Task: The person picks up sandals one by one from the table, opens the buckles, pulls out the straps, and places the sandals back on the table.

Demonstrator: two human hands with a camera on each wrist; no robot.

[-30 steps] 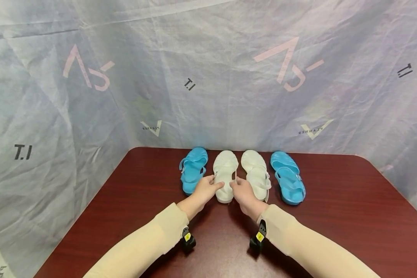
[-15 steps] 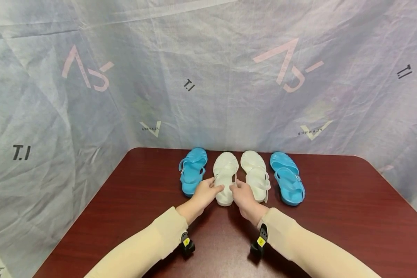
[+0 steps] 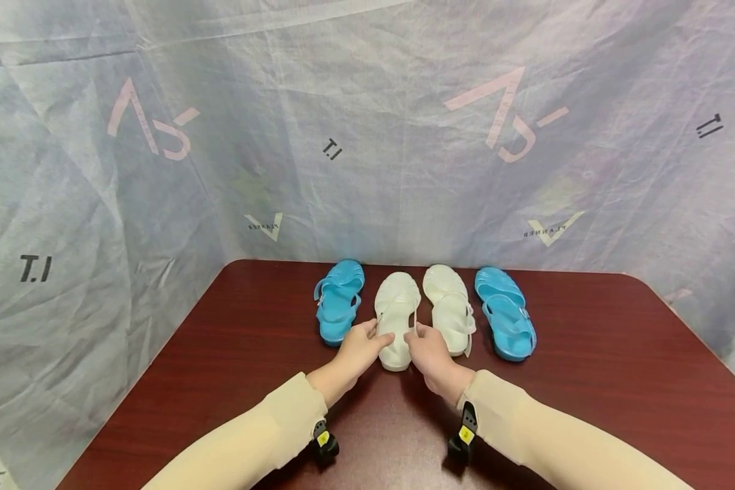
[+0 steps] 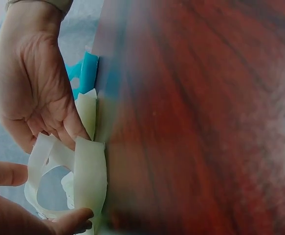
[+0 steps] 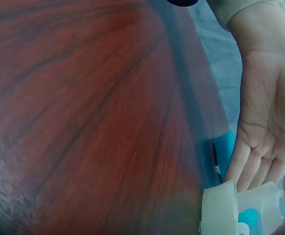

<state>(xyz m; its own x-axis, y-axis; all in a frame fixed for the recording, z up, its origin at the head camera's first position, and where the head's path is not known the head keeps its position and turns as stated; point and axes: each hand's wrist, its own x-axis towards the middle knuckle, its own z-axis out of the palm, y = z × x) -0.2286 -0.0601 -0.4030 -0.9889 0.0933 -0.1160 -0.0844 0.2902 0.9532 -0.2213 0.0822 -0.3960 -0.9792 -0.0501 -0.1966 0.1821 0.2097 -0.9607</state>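
Both hands grip the heel half of the left white sandal [image 3: 395,313], one from each side. My left hand [image 3: 356,348] has its thumb over the sandal's left edge; my right hand [image 3: 430,350] pinches the right edge and strap. In the left wrist view the heel of the white sandal [image 4: 90,171] stands between the fingers of the two hands. The right wrist view has the white heel [image 5: 219,208] just below the fingers of a hand [image 5: 267,107]. The second white sandal [image 3: 450,313] lies to the right, partly behind my right hand.
A blue sandal [image 3: 339,303] lies left of the white pair and another blue sandal [image 3: 507,316] lies right of it, on a dark red table [image 3: 588,381]. A grey printed cloth [image 3: 373,82] hangs behind the table's far edge.
The left white sandal has slid a little toward me with both hands on it, its toe now lower than the other sandals' toes. The other sandals have not moved.
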